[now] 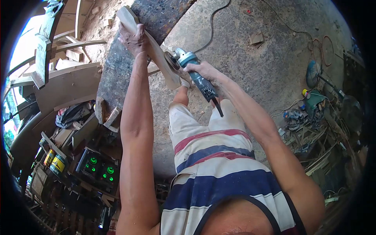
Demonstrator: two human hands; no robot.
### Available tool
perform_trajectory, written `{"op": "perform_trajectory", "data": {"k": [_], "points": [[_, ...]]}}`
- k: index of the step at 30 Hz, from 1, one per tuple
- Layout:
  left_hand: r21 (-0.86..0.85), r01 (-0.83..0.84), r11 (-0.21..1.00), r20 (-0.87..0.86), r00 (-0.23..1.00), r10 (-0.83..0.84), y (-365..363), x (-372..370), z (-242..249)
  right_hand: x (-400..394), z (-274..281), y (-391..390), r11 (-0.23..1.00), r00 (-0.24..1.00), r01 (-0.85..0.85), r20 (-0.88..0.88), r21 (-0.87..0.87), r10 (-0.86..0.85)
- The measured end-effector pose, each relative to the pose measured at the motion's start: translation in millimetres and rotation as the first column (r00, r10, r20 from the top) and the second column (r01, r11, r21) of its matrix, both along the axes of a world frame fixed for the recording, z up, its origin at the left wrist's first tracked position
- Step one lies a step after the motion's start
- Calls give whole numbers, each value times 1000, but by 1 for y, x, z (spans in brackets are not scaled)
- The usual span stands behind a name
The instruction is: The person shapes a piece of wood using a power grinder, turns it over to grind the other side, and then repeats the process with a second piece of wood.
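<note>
A long, pale, curved piece of wood (157, 54) lies slanted across the edge of a dark, stained workbench (113, 80). My left hand (134, 40) grips it near its far end, thumb over the top. In my right hand (204, 71) is a teal and black angle grinder (189, 59), fingers wrapped round its body. The grinder's round disc (171, 60) is right at the right-hand edge of the wood. Below the grinder's rear end its black cord (216, 106) hangs down. The near end of the wood reaches down beside my foot (185, 83).
Curved wood offcuts (74, 51) are piled to the left, with a large curved board (68, 86) below them. A speaker box with green lights (100, 168) stands lower left. On the right are a fan (313, 74) and scrap wood (323, 158). A cable (212, 27) crosses the dusty concrete floor.
</note>
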State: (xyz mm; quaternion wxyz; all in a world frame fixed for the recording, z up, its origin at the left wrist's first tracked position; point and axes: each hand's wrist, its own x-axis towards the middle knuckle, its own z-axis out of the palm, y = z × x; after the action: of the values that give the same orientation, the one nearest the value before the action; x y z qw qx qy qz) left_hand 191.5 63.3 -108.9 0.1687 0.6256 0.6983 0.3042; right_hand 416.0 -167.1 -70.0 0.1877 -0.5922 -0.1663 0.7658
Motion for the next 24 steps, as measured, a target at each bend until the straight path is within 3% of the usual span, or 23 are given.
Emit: {"op": "perform_trajectory", "data": {"k": [4, 8, 16, 17, 21, 23, 24], "points": [[-12, 3, 1000, 15, 1000, -3, -3, 0, 3, 13, 3, -17, 990, 997, -81, 0, -112, 81], [24, 17, 1000, 13, 1000, -17, 0, 0, -1, 25, -10, -35, 979, 983, -179, 30, -94, 182], [22, 22, 1000, 69, 997, -23, -1, 1, 2, 50, 33, -4, 907, 906, -414, 66, -78, 419], [22, 27, 999, 69, 997, -28, -2, 1, 2, 55, 36, -3, 915, 919, -393, -2, -94, 395], [-13, 18, 1000, 62, 998, -17, 0, 1, -2, 78, 45, 5, 838, 828, -544, 138, -40, 544], [-15, 6, 1000, 76, 997, -5, 4, 2, -4, 83, 38, -16, 876, 846, -482, 260, -2, 465], [-2, 0, 1000, 86, 996, 1, 16, -3, -4, 85, 38, -32, 941, 924, -332, 223, 63, 311]]}}
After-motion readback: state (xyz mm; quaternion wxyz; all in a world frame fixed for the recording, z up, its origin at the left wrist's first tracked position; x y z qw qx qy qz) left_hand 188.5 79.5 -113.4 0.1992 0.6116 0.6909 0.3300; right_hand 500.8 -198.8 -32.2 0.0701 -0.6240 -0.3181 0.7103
